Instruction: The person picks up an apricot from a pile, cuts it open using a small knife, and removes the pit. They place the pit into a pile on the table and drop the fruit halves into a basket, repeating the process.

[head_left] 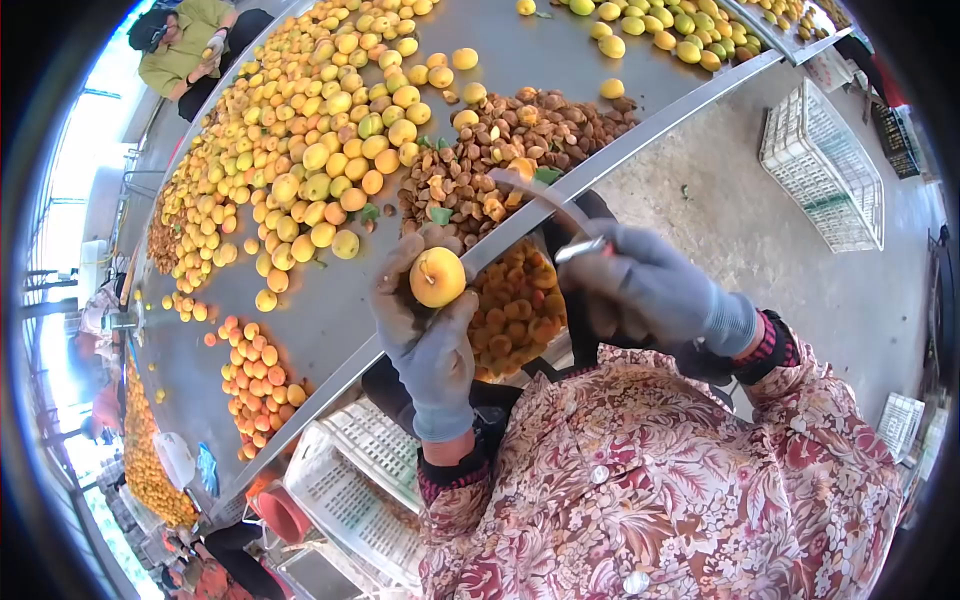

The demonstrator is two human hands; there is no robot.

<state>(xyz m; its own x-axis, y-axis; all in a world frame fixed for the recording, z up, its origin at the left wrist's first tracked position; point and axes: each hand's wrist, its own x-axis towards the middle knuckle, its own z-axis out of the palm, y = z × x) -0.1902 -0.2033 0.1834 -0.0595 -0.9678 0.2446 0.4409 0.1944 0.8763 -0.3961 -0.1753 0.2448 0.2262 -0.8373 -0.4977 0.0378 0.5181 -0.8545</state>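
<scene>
Both my hands wear grey gloves. My left hand (425,335) holds a whole yellow apricot (437,277) between thumb and fingers, its stem end facing up, over the table's edge. My right hand (645,285) is closed round the handle of a curved knife (545,195); its blade points up and left, blurred, over the metal rim. Below and between the hands, a container of orange apricot pieces (515,310) sits near my lap. Just beyond the rim lies a heap of brown pits (530,130) with a few green leaves.
A large pile of yellow apricots (320,150) covers the metal table (225,355), with orange apricots (258,380) at the lower left. White crates stand below the table (360,480) and on the floor at right (825,165). Another person (185,50) sits at the upper left.
</scene>
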